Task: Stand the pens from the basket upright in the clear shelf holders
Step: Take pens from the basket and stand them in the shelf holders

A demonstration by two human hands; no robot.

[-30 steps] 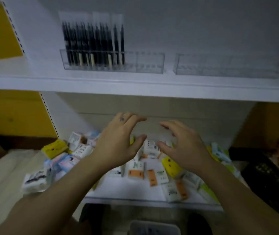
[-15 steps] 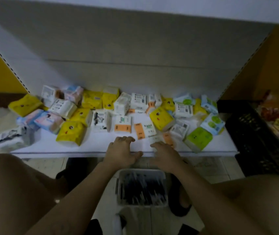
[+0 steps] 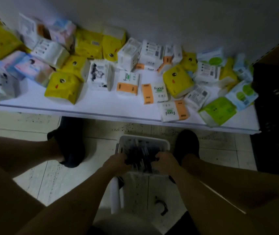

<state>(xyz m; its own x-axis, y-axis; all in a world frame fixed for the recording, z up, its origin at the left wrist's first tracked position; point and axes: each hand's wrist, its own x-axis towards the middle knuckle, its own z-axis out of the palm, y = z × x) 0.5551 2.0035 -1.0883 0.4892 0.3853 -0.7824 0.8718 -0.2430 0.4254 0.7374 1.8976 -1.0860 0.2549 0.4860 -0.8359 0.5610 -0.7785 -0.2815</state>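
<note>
Both inside basket [image 3: 143,139]: left hand [image 3: 118,161] and right hand [image 3: 165,161], fingers curled round pens [image 3: 141,152] lying between them, equally near. Pens' long axis pointing away from body. Beyond basket, shelf [image 3: 101,107] with tissue packs [image 3: 62,87]; holders out of view.

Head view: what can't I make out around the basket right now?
- pens: head view, motion blur merges them into one dark mass, so no count.
- left hand and right hand: head view, fingertips buried among the pens; grip unclear.
- basket: head view, near side hidden behind both hands.
- clear holders: outside the head view, above its top edge.
</note>
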